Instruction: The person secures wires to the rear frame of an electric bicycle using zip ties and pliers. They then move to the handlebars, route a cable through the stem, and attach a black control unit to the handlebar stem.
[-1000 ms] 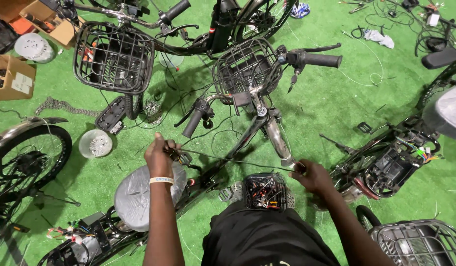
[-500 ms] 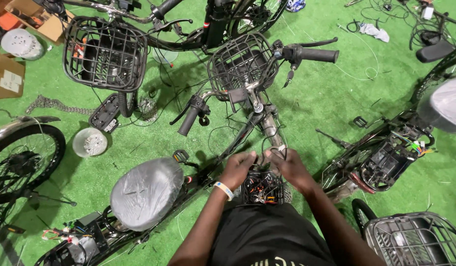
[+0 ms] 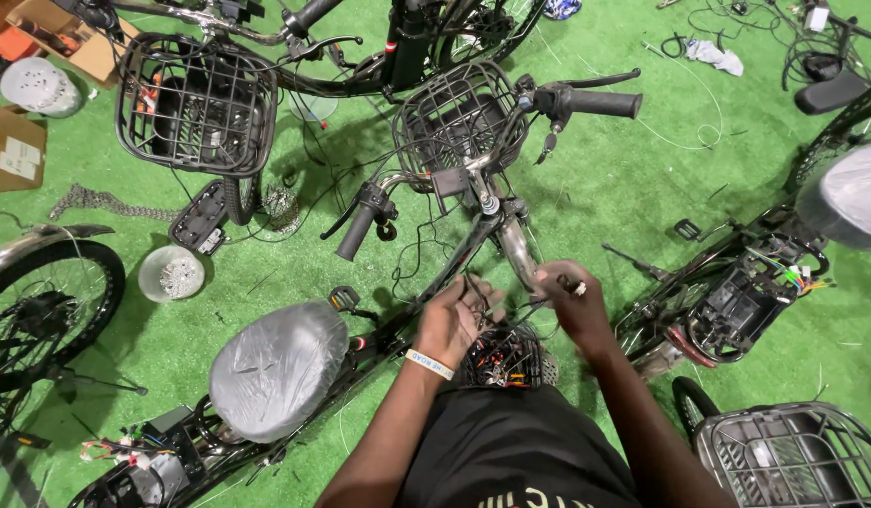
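Note:
I look down on an electric bicycle frame (image 3: 473, 246) lying on green turf. My left hand (image 3: 456, 318), with a white wristband, pinches a bunch of thin black wires just above an open compartment full of coloured wires (image 3: 503, 359). My right hand (image 3: 569, 303) is closed on more of the wires, with a small white connector at its fingertips. Both hands are close together beside the frame's silver down tube (image 3: 516, 252). The bicycle's wire basket (image 3: 454, 120) and handlebar grips (image 3: 597, 102) lie beyond my hands.
A plastic-wrapped saddle (image 3: 277, 369) lies left of me. More bicycles surround me: a second basket (image 3: 192, 102) at the back left, a wheel (image 3: 42, 303) at the left, another bicycle (image 3: 736, 301) at the right. A bowl of small parts (image 3: 172, 273), a chain (image 3: 106, 201) and cardboard boxes (image 3: 12, 149) sit left.
My left hand came in from the left to the wire compartment. Both hands have since lifted slightly from the compartment, pulling the wires up toward the frame.

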